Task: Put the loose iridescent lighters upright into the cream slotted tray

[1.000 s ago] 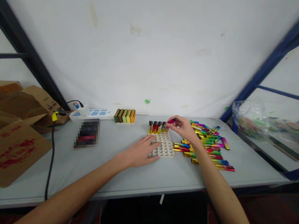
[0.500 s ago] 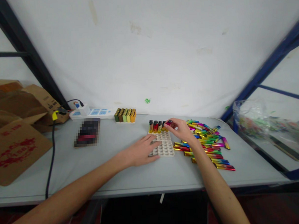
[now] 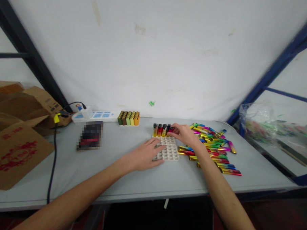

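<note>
A white tray with rows of holes (image 3: pixel 172 154) lies on the table, with several lighters (image 3: pixel 159 130) upright along its back row. My left hand (image 3: pixel 146 154) rests on the tray's left side, fingers spread and holding nothing. At the back right corner of the tray, my right hand (image 3: pixel 180 132) pinches a dark red lighter (image 3: pixel 170 129), which stands upright beside the others. To the right lies a loose pile of shiny multicoloured lighter sleeves (image 3: pixel 216 149), partly hidden by my right forearm.
A block of green, brown and yellow lighters (image 3: pixel 128 118) stands near the wall, beside a white power strip (image 3: pixel 100 116). A dark pixelated item (image 3: pixel 90 136) lies left. Cardboard boxes (image 3: pixel 20 154) and a black cable (image 3: pixel 53 167) are farther left. Plastic bags (image 3: pixel 260 124) lie beyond the blue frame.
My right hand has moved slightly down and left at the tray's back corner. The lighter in it has turned from tilted to upright. My left hand has stayed put.
</note>
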A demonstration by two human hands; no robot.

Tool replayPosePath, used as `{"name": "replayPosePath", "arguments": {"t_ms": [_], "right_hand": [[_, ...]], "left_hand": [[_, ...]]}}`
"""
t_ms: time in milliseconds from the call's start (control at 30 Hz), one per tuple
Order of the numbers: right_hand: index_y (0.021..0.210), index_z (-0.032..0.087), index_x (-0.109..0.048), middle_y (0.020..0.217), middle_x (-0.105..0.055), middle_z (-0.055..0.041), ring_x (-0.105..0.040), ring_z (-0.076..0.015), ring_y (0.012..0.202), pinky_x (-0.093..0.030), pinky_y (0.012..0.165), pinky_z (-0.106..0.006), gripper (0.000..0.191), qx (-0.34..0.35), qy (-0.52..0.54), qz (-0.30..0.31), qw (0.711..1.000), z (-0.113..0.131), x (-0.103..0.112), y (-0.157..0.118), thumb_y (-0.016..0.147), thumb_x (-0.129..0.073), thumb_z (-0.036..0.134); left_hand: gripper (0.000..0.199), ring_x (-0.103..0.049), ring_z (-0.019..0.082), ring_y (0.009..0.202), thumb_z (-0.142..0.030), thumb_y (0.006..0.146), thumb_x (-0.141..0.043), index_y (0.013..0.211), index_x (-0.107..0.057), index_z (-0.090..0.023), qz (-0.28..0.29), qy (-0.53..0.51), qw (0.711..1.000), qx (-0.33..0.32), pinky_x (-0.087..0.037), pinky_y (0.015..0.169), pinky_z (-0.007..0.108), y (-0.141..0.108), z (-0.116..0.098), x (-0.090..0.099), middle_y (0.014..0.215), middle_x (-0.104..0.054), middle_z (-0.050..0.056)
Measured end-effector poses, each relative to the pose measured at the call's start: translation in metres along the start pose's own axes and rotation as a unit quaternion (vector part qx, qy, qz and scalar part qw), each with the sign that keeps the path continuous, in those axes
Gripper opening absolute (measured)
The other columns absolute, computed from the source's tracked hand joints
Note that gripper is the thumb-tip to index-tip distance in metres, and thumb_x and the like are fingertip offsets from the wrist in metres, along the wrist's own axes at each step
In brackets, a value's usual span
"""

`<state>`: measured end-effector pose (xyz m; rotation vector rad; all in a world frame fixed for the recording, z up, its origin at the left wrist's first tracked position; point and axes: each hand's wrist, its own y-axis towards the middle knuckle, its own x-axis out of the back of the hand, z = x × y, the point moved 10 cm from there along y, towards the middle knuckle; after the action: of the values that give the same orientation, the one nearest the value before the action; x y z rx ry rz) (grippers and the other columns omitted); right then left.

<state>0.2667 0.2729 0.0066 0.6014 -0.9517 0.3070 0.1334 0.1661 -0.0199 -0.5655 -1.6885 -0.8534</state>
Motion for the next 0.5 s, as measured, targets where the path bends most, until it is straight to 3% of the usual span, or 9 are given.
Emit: {"name": "replayPosePath", "arguments": {"t_ms": [233,400,500], "right_hand": [[0.105,0.02,-0.071,0.085,-0.081,-0.0067,-0.076,-0.0216,0.076,-0.055,0.072,-0.029,0.018,-0.004,-0.011,-0.012,1.0,0.004,0.005,-0.001,0.096,-0.076,0.036],[0.102,0.022,-0.069,0.075,-0.077,-0.0028,-0.075,-0.0197,0.067,-0.055,0.068,-0.028,0.036,-0.008,0.039,-0.06,0.997,-0.003,0.023,-0.003,0.1,-0.065,0.058],[0.1,0.022,-0.069,0.07,-0.075,-0.0012,-0.072,-0.0181,0.059,-0.053,0.067,-0.028,0.035,-0.021,0.017,-0.09,0.996,-0.016,0.039,-0.004,0.103,-0.059,0.055]], "left_hand": [[0.053,-0.052,0.035,0.14,-0.044,0.103,-0.065,0.148,-0.058,-0.018,0.009,0.001,1.0,0.008,-0.041,0.121,0.05,0.001,0.0,-0.001,0.146,-0.057,0.02],[0.053,-0.052,0.035,0.141,-0.044,0.103,-0.065,0.149,-0.057,-0.019,0.007,0.001,1.0,0.005,-0.042,0.12,0.049,0.001,0.0,0.0,0.146,-0.056,0.019],[0.054,-0.052,0.034,0.14,-0.045,0.103,-0.065,0.149,-0.056,-0.019,0.006,0.001,1.0,0.005,-0.043,0.12,0.048,0.0,0.0,0.0,0.146,-0.057,0.018]]}}
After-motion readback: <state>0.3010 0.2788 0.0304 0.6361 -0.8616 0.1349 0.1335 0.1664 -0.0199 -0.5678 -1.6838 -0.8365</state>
